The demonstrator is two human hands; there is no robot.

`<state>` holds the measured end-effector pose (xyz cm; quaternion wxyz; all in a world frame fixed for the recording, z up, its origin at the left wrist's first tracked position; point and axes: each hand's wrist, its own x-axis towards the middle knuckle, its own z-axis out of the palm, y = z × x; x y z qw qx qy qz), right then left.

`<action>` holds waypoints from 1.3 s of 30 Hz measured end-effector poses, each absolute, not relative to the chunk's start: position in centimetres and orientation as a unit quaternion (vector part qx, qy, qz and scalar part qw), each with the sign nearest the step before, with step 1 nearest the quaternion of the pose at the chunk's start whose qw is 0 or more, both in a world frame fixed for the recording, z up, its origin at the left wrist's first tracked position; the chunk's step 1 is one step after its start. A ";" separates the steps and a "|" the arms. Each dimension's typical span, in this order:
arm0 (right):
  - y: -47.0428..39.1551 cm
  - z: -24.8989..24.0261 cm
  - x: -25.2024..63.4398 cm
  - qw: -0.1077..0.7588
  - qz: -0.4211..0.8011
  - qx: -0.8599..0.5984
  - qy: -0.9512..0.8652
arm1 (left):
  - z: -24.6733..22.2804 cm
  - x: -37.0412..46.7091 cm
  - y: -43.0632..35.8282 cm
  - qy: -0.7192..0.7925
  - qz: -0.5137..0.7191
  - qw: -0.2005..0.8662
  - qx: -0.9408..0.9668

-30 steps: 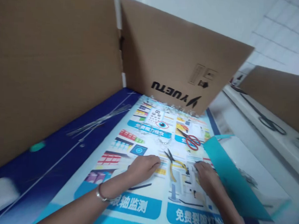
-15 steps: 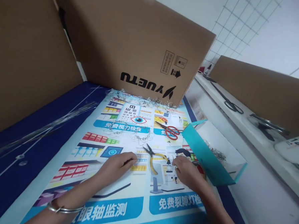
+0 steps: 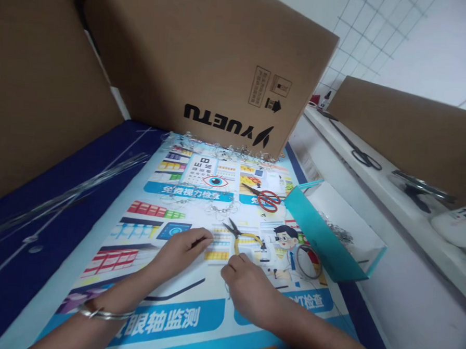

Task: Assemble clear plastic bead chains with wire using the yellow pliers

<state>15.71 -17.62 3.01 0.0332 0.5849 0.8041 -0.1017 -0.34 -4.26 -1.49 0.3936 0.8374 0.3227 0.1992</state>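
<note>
My left hand [image 3: 182, 247] rests on a printed poster [image 3: 163, 316], its fingertips pinched together just left of the pliers. I can make out nothing between them. A metal bangle sits on that wrist. My right hand [image 3: 248, 290] lies knuckles-up with curled fingers, right in front of the yellow handles of the black-nosed pliers [image 3: 239, 235]. Anything inside that hand is hidden. Small bent wire pieces [image 3: 219, 210] lie a little beyond the pliers.
Red scissors [image 3: 267, 200] lie further back, and a wire ring [image 3: 308, 262] lies right of my hands. A teal box [image 3: 323, 247] holding metal bits stands at the right. A cardboard box [image 3: 207, 64] walls the back, another the left. Black scissors [image 3: 361, 156] lie on the white ledge.
My right hand has slid left from beside the teal box to just in front of the pliers' handles. My left hand has stayed put. The view turned right after the earliest frame.
</note>
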 end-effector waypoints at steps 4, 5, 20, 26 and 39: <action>-15.3 2.5 15.4 -0.019 -0.144 0.562 0.815 | -2.0 -0.7 -3.6 0.337 0.231 0.366 0.836; -14.8 2.6 15.7 -0.048 -0.168 0.551 0.816 | -2.1 -0.9 -3.2 0.343 0.230 0.359 0.837; -13.7 2.6 19.5 -0.068 -0.177 0.629 0.754 | -1.0 -2.9 -1.4 0.271 0.148 0.363 0.879; -13.6 2.4 19.9 -0.059 -0.108 0.657 0.744 | -1.1 -2.9 -1.3 0.269 0.127 0.355 0.886; -14.3 1.4 17.5 -0.154 -0.093 0.559 0.810 | 0.0 -3.2 -1.4 0.232 0.118 0.384 0.886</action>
